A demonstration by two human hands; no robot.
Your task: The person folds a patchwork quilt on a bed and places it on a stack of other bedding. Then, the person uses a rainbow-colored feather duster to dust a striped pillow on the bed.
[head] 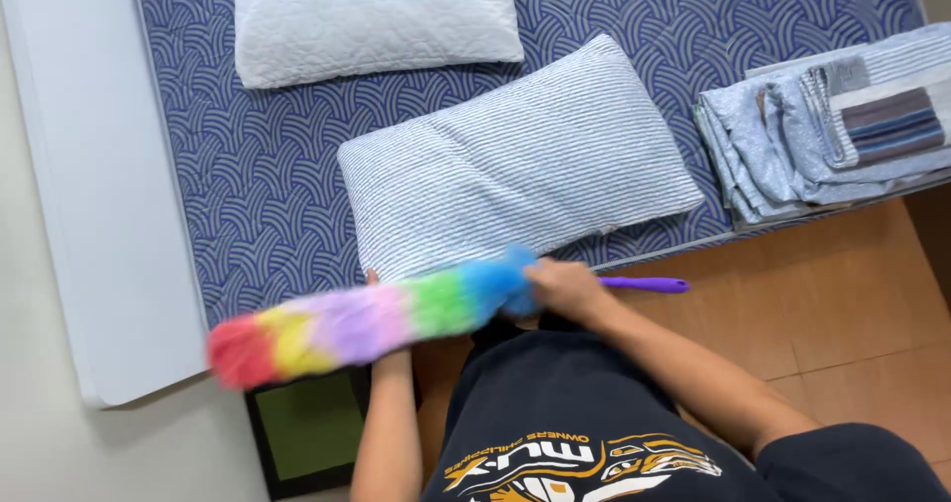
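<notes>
The right hand is clenched around the duster where its fluffy rainbow head meets the purple handle. The duster lies crosswise along the bed's near edge, its head running out to the left of that hand, red tip nearest the near-left corner. The left hand is mostly hidden behind the head, just by the striped pillow; its grip cannot be told.
</notes>
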